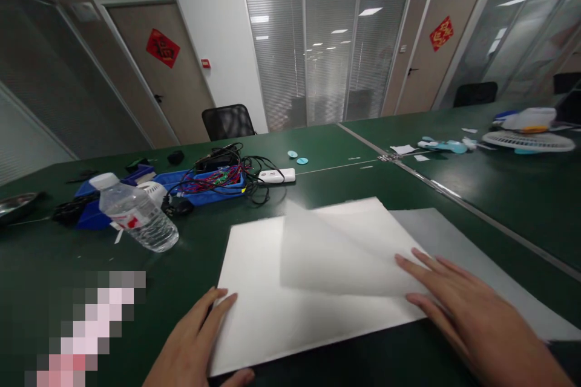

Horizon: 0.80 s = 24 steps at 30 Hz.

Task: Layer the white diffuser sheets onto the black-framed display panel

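A stack of white paper [258,338] lies on the table in front of me. Its top sheet [336,254] is lifted and folded over toward the right, with one corner standing up and looking slightly blurred. My left hand [195,338] rests at the stack's left edge, fingertips on the paper and thumb apart near the front corner. On the right, my right hand [463,308] lies with outstretched, spread fingers over the folded sheet and the stack's right edge. Partly beneath that side is a greyish-white sheet [454,248], which reaches out to the right.
A tilted-looking water bottle [136,214] stands left of the paper. Behind it are blue trays [204,193] with tangled wires and a white device [276,176]. A white fan [529,140] lies at the far right of the green table [345,175]. A blurred-out patch covers the lower left.
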Tool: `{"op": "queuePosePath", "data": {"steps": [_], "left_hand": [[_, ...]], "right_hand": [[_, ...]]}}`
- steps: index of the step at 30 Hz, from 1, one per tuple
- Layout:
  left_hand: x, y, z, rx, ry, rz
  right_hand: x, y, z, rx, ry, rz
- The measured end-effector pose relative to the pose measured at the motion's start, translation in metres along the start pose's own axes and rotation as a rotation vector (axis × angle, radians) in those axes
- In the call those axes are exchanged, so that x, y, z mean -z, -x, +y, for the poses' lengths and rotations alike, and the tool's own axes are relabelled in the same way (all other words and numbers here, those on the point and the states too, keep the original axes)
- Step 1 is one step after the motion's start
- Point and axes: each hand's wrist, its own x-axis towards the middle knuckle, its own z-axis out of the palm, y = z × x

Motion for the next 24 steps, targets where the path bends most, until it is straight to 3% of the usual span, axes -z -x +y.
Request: {"op": "queuePosePath", "data": {"steps": [4,8,12,15,18,20,24], "left_hand": [[0.007,0.016,0.017,0.106,-0.018,-0.020],[0.015,0.036,0.044,0.098,-0.062,-0.026],[0.031,0.037,0.066,0.139,-0.062,-0.103],[0.040,0.033,0.074,0.223,-0.009,-0.116],[0.045,0.033,0.080,0.234,0.032,-0.138],[0.046,0.034,0.084,0.238,0.040,-0.155],[0.045,0.039,0.083,0.241,0.037,-0.156]], "right_hand": [[-0.005,-0.006,-0.060,0.267,-0.009,-0.133],[0.001,-0.003,-0.070,0.370,-0.049,-0.203],[0.018,0.011,-0.034,0.224,0.031,-0.044],[0.025,0.033,0.012,-0.075,0.121,0.063],[0.020,0.058,0.048,-0.305,0.085,0.027],[0.014,0.070,0.058,-0.305,0.043,-0.021],[0.007,0.075,0.058,-0.173,0.050,-0.069]]}}
